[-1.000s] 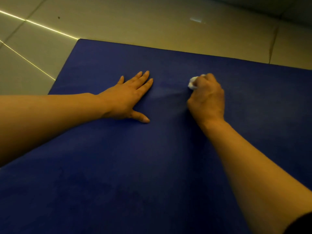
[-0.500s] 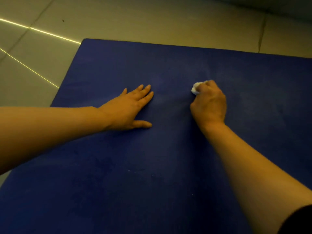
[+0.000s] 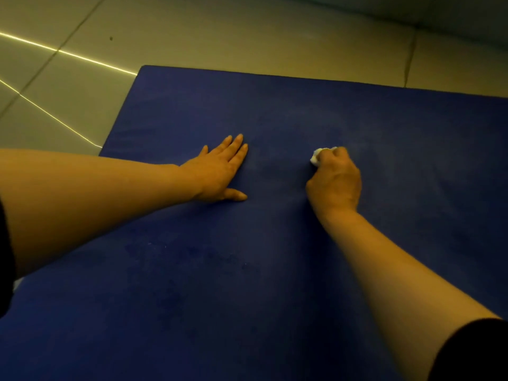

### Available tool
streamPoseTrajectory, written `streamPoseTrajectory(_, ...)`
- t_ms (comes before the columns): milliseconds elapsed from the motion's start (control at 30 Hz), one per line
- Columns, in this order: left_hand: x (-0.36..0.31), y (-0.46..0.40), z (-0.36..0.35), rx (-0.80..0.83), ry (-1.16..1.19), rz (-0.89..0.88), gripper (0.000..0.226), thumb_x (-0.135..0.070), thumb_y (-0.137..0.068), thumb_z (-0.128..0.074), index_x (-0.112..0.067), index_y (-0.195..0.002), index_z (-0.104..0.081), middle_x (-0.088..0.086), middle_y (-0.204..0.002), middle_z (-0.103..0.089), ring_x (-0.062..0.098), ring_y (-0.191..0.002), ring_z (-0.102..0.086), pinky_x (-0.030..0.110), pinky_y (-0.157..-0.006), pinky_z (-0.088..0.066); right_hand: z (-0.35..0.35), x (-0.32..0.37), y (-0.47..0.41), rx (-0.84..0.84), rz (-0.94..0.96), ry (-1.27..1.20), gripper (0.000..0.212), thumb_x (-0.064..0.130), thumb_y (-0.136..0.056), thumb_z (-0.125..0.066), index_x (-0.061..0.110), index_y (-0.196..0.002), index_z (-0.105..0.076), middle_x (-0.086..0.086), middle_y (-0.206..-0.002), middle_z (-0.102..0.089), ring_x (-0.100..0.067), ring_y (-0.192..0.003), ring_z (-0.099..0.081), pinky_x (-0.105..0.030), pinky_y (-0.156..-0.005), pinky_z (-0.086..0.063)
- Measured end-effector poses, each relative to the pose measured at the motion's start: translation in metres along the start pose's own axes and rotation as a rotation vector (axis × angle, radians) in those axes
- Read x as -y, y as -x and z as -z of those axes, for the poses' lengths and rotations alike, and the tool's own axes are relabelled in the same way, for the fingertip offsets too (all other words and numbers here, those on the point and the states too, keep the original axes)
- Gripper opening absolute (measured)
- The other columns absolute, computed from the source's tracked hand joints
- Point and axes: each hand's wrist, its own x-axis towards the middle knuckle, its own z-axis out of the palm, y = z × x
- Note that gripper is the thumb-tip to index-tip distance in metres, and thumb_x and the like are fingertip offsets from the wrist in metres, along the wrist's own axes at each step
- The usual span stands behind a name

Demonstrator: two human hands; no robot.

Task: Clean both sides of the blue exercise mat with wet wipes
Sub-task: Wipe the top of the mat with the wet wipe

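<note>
A person's right hand [image 3: 334,182] clutches a crumpled white wet wipe [image 3: 316,158] against a blue exercise mat [image 3: 275,270] spread on the tiled floor [image 3: 192,31], left hand [image 3: 217,174] pressed flat, fingers straight

A large dark blue exercise mat [image 3: 275,270] with a soft, matte surface lies flat on a pale tiled floor, its far left corner and straight far edge in view, its near part running out of frame. A small crumpled white wet wipe [image 3: 316,156] sits on the mat toward its far half, bunched and pressed against the surface, only partly visible
</note>
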Motion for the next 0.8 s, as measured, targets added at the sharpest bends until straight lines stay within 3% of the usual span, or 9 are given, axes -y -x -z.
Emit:
streamPoseTrajectory(67, -0.003, 0.000, -0.001, 0.010, -0.005, 0.009, 0.104, -0.060, -0.089, -0.048, -0.012, -0.149, 0.021, 0.007, -0.156, 0.030, 0.025, -0.146, 0.020, 0.053, -0.119, -0.003, -0.008, 0.023, 0.010, 0.027, 0.001, -0.002, 0.022, 0.005, -0.091, -0.047, 0.005, -0.110, -0.058, -0.015, -0.117, -0.052, -0.034, -0.100, -0.055, -0.035, -0.078, -0.044)
streamPoseTrajectory(167, -0.005, 0.004, -0.003, -0.018, 0.014, 0.023, 0.099, -0.057, -0.092, -0.047, -0.012, -0.150, 0.020, 0.007, -0.157, 0.028, 0.024, -0.146, 0.020, 0.050, -0.119, -0.001, -0.022, 0.049, 0.032, 0.122, 0.227, -0.068, 0.020, 0.007, -0.092, -0.049, 0.008, -0.111, -0.055, -0.013, -0.118, -0.051, -0.030, -0.096, -0.057, -0.031, -0.072, -0.042)
streamPoseTrajectory(233, -0.011, 0.011, -0.009, -0.048, 0.027, 0.016, 0.090, -0.051, -0.096, -0.043, -0.012, -0.151, 0.016, 0.007, -0.158, 0.025, 0.022, -0.147, 0.017, 0.047, -0.119, -0.001, -0.019, 0.037, 0.039, 0.163, 0.333, -0.073, 0.026, 0.008, -0.090, -0.050, 0.011, -0.115, -0.056, -0.010, -0.120, -0.052, -0.029, -0.101, -0.055, -0.034, -0.075, -0.046)
streamPoseTrajectory(333, -0.027, 0.031, -0.023, -0.057, 0.061, 0.005, 0.077, -0.045, -0.101, -0.033, -0.011, -0.152, 0.012, 0.007, -0.159, 0.022, 0.021, -0.147, 0.015, 0.045, -0.120, 0.000, 0.001, -0.004, 0.036, 0.087, 0.234, -0.030, 0.027, 0.009, -0.089, -0.049, 0.015, -0.113, -0.060, -0.008, -0.118, -0.054, -0.029, -0.106, -0.052, -0.038, -0.078, -0.047)
streamPoseTrajectory(467, -0.052, 0.056, -0.031, 0.079, 0.062, -0.020, 0.088, -0.056, -0.095, -0.037, -0.011, -0.152, 0.012, 0.006, -0.158, 0.024, 0.019, -0.147, 0.017, 0.046, -0.120, -0.001, 0.012, -0.021, 0.041, 0.014, -0.046, 0.018, 0.020, 0.008, -0.090, -0.050, 0.007, -0.110, -0.051, -0.015, -0.111, -0.053, -0.034, -0.099, -0.053, -0.037, -0.069, -0.040)
streamPoseTrajectory(567, -0.062, 0.063, -0.031, 0.105, 0.097, 0.020, 0.101, -0.062, -0.088, -0.048, -0.011, -0.153, 0.012, 0.005, -0.158, 0.025, 0.020, -0.147, 0.016, 0.050, -0.120, -0.004, 0.002, 0.020, 0.067, 0.127, 0.036, -0.072, 0.020, 0.013, -0.091, -0.050, 0.009, -0.111, -0.050, -0.015, -0.110, -0.053, -0.034, -0.099, -0.054, -0.038, -0.072, -0.042)
streamPoseTrajectory(667, -0.065, 0.063, -0.031, 0.081, 0.127, 0.028, 0.109, -0.061, -0.084, -0.057, -0.012, -0.153, 0.013, 0.006, -0.158, 0.024, 0.021, -0.147, 0.015, 0.053, -0.119, -0.004, -0.009, 0.047, 0.091, 0.248, 0.198, -0.128, 0.016, 0.015, -0.089, -0.055, 0.012, -0.104, -0.052, -0.011, -0.107, -0.055, -0.030, -0.097, -0.055, -0.032, -0.063, -0.034)
streamPoseTrajectory(800, -0.064, 0.060, -0.040, 0.071, 0.115, 0.025, 0.112, -0.062, -0.084, -0.055, -0.011, -0.151, 0.017, 0.005, -0.157, 0.029, 0.022, -0.146, 0.019, 0.057, -0.118, -0.002, 0.013, 0.003, 0.075, 0.135, 0.032, -0.118, 0.017, 0.010, -0.086, -0.055, 0.011, -0.104, -0.056, -0.013, -0.110, -0.059, -0.033, -0.100, -0.055, -0.034, -0.069, -0.039)
